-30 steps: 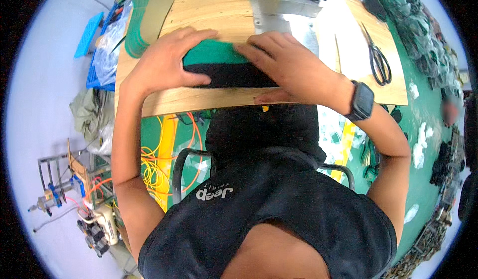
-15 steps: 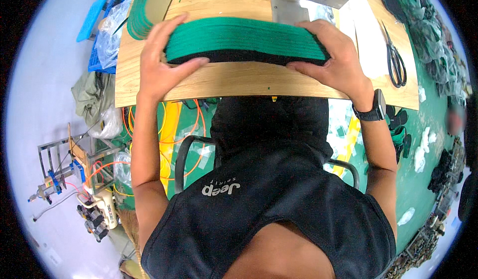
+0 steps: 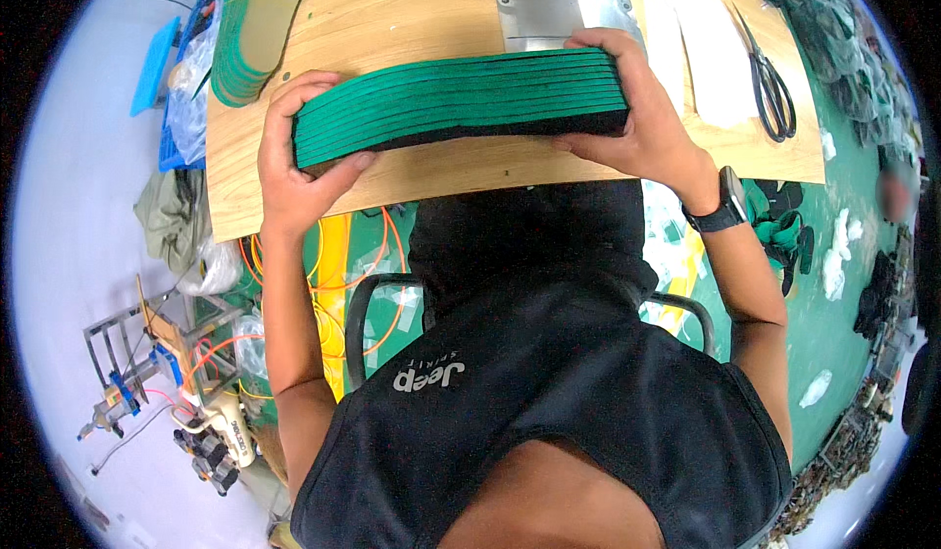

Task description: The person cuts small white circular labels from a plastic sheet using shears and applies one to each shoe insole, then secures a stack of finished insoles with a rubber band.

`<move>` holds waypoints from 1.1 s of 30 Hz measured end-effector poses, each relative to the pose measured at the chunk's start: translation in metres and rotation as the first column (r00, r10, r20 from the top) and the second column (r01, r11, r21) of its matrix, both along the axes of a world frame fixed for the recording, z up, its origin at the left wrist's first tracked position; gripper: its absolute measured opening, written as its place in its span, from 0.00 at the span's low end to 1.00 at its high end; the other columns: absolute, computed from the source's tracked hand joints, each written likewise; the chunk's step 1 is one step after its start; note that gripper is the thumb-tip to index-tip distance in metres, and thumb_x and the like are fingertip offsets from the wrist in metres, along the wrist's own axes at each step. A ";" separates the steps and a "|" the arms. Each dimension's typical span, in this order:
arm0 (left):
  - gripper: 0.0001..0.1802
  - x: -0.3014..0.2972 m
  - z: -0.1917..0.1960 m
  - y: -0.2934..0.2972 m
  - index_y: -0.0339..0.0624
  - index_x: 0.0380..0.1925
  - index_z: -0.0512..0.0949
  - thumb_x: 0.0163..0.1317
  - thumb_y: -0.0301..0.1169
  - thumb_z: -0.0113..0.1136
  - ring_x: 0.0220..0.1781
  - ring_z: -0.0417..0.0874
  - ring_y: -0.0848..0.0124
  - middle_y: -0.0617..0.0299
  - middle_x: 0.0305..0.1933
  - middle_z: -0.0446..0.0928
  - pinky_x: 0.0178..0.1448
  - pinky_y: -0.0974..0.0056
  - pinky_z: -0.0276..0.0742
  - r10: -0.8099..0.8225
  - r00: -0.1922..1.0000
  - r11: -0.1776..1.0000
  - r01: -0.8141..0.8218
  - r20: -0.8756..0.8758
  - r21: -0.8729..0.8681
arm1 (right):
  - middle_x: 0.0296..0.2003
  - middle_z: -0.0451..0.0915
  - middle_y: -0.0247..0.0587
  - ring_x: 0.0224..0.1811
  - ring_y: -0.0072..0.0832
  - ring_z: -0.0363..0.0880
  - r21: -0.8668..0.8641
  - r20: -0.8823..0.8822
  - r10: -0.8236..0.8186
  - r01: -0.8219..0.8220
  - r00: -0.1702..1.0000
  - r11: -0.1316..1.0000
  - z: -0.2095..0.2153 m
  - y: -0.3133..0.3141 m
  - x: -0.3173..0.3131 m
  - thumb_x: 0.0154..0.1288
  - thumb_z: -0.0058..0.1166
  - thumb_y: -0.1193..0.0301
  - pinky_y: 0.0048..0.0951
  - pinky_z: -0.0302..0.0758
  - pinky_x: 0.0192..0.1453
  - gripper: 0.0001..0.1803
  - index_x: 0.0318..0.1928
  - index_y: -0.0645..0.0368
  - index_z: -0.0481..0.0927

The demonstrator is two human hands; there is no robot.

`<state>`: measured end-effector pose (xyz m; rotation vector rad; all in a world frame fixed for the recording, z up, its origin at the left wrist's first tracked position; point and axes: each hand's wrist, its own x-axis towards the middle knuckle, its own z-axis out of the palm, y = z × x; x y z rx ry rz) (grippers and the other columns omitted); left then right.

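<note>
Hands clamp the stack of green foam sheets (image 3: 461,98) from both ends — left hand (image 3: 294,162) at nine o'clock, right hand (image 3: 637,123) at three — just above the wooden surface (image 3: 392,20); even pressure should keep its edges flush.

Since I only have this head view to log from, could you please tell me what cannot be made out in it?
- Head view: the underside of the green stack, hidden by its own bulk, and its ends, covered by the left hand and right hand.
- The metal plate is cut off by the top edge.
- The pile of green soles runs off the top edge.
- The scissors: blade tips too small to tell.
</note>
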<state>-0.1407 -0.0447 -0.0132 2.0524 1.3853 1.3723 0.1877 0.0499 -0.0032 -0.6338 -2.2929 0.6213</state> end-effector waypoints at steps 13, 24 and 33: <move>0.27 0.005 0.020 0.010 0.37 0.56 0.73 0.55 0.31 0.63 0.59 0.73 0.65 0.54 0.56 0.74 0.64 0.63 0.65 0.179 0.979 0.973 -0.161 0.096 -0.167 | 0.38 0.77 0.34 0.39 0.19 0.74 -0.460 -0.118 -0.155 0.084 0.981 0.884 0.014 0.002 0.008 0.54 0.67 0.71 0.21 0.70 0.45 0.24 0.50 0.61 0.74; 0.28 0.018 0.002 0.036 0.27 0.58 0.69 0.72 0.42 0.39 0.64 0.71 0.61 0.45 0.61 0.71 0.70 0.62 0.58 0.139 0.911 0.974 -0.056 0.388 -0.218 | 0.51 0.76 0.45 0.55 0.30 0.72 -0.322 -0.158 -0.376 0.312 0.913 0.894 -0.001 0.003 0.015 0.74 0.38 0.56 0.28 0.65 0.60 0.24 0.56 0.61 0.74; 0.44 0.003 0.000 0.029 0.31 0.63 0.63 0.48 0.44 0.64 0.68 0.67 0.58 0.45 0.64 0.67 0.72 0.59 0.56 -0.054 0.986 0.964 0.092 0.155 -0.250 | 0.50 0.73 0.46 0.51 0.35 0.74 -0.215 -0.084 -0.204 0.182 0.975 0.959 -0.010 -0.001 0.027 0.49 0.71 0.62 0.29 0.71 0.54 0.40 0.62 0.58 0.67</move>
